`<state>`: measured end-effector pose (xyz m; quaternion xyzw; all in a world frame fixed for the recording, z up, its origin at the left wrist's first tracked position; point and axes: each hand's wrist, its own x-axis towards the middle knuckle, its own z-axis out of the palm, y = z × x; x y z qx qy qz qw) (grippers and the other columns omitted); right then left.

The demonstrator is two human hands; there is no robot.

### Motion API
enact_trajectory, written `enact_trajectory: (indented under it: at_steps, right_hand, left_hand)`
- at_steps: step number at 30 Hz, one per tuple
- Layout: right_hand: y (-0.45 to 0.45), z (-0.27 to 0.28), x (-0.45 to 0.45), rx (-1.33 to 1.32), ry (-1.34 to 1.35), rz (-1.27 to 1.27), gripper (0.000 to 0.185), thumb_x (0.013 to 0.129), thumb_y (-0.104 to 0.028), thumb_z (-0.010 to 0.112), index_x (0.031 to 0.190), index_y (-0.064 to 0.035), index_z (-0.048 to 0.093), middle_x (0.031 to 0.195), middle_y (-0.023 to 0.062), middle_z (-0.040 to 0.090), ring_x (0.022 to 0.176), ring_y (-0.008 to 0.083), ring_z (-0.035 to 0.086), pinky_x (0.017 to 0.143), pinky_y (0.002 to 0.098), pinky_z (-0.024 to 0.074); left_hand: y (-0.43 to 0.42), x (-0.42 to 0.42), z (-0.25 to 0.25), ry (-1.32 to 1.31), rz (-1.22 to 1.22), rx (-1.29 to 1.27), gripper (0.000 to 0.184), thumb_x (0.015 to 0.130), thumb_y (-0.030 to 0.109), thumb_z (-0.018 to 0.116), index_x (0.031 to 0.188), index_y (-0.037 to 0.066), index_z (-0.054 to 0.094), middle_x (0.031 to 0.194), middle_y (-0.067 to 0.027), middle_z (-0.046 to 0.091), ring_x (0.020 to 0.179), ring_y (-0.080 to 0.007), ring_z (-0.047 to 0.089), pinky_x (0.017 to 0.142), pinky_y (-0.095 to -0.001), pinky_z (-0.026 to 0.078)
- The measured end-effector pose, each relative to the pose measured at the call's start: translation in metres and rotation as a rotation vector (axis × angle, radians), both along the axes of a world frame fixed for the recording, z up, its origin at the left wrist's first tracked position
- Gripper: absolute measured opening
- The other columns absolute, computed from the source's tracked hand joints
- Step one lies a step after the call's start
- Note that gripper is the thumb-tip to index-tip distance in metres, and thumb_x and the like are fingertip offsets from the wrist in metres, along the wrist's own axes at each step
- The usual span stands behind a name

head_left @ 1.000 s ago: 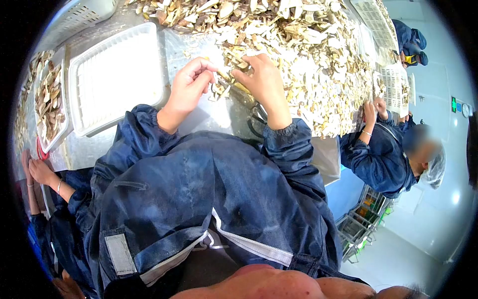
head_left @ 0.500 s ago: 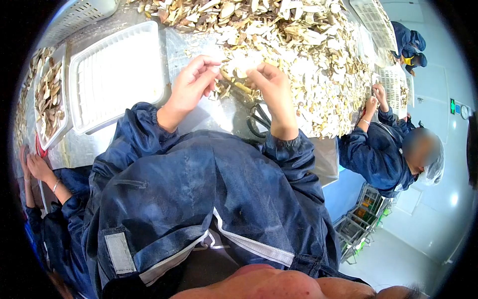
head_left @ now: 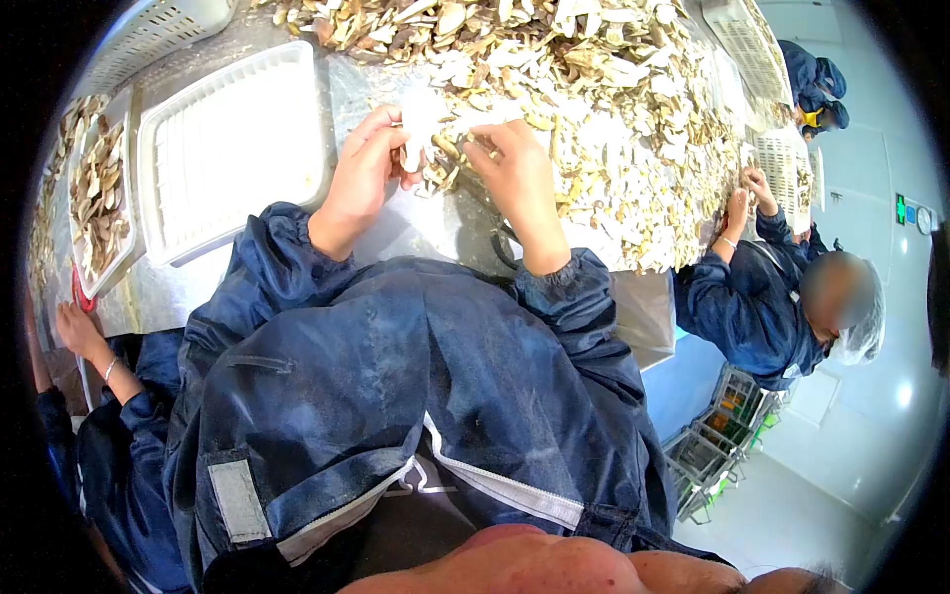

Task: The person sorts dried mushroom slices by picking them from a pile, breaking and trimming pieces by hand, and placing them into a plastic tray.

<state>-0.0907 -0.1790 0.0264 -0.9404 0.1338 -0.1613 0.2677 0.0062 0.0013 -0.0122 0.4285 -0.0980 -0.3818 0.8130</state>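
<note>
Pale and brown dried mushroom slices (head_left: 614, 148) lie in a wide heap on the metal table. My left hand (head_left: 364, 180), at the heap's near left edge, is closed with a pale mushroom slice (head_left: 412, 148) between thumb and fingers; glare washes out part of it. Just to the right, my right hand (head_left: 517, 176) hovers over the slices at the edge, its thumb and forefinger apart and nothing visible between them. Below it, partly hidden by the wrist, is a dark looped handle (head_left: 505, 246).
An open white plastic tray (head_left: 322, 129) stands left of my hands. Past it, a smaller tray (head_left: 132, 223) holds brown slices. White baskets (head_left: 163, 30) stand at the back left and right. Co-workers' hands are at the far left (head_left: 84, 332) and right (head_left: 747, 193).
My right hand has moved slightly left and its fingers have come apart. The left hand has shifted a little left and now shows a pale slice. At far left, a co-worker's hands have moved.
</note>
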Motion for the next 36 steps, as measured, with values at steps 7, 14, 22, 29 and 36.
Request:
enact_trajectory:
  at_steps: [7, 14, 22, 29, 36]
  right_hand:
    - [-0.017, -0.002, 0.002, -0.090, 0.016, -0.120, 0.014, 0.084, -0.018, 0.072, 0.092, -0.0058, 0.071, 0.090, 0.0151, 0.064, 0.081, 0.0349, 0.065, 0.071, 0.0428, 0.0515]
    - [0.014, -0.004, 0.027, -0.065, 0.059, -0.026, 0.021, 0.082, -0.022, 0.076, 0.084, -0.0037, 0.066, 0.082, 0.0137, 0.067, 0.074, 0.0327, 0.066, 0.064, 0.0403, 0.0517]
    - [-0.009, 0.026, 0.001, 0.747, -0.013, -0.192, 0.020, 0.091, -0.015, 0.072, 0.092, 0.0045, 0.068, 0.082, 0.0050, 0.071, 0.073, 0.0089, 0.063, 0.063, 0.0234, 0.0496]
    - [-0.021, 0.006, 0.041, -0.108, 0.016, -0.138, 0.022, 0.084, -0.026, 0.075, 0.091, -0.0055, 0.073, 0.084, 0.0122, 0.067, 0.074, 0.0272, 0.067, 0.067, 0.0387, 0.0523]
    - [-0.037, -0.004, 0.024, 0.031, 0.010, -0.122, 0.017, 0.084, -0.021, 0.073, 0.086, -0.0044, 0.072, 0.086, 0.0164, 0.069, 0.077, 0.0331, 0.068, 0.069, 0.0402, 0.0529]
  left_hand:
    - [0.001, 0.003, 0.013, 0.227, 0.042, -0.163, 0.019, 0.104, 0.025, 0.046, 0.112, 0.009, 0.054, 0.076, -0.0014, 0.052, 0.062, -0.0120, 0.049, 0.052, -0.0246, 0.037]
    - [0.004, 0.009, -0.002, 0.242, -0.117, -0.246, 0.014, 0.103, 0.018, 0.047, 0.108, 0.007, 0.053, 0.076, -0.0010, 0.048, 0.062, -0.0115, 0.047, 0.053, -0.0266, 0.040]
    - [-0.001, -0.003, 0.017, 0.354, -0.154, -0.113, 0.031, 0.103, 0.023, 0.043, 0.124, 0.005, 0.055, 0.113, -0.0138, 0.067, 0.090, -0.0249, 0.068, 0.068, -0.0312, 0.054]
    - [0.003, 0.002, -0.006, 0.400, -0.270, -0.192, 0.027, 0.103, 0.023, 0.046, 0.122, 0.008, 0.059, 0.111, -0.0065, 0.069, 0.091, -0.0187, 0.069, 0.065, -0.0324, 0.056]
    - [0.003, 0.002, -0.002, 0.305, -0.216, -0.209, 0.025, 0.100, 0.016, 0.048, 0.122, 0.007, 0.056, 0.110, -0.0072, 0.067, 0.096, -0.0183, 0.068, 0.077, -0.0309, 0.056]
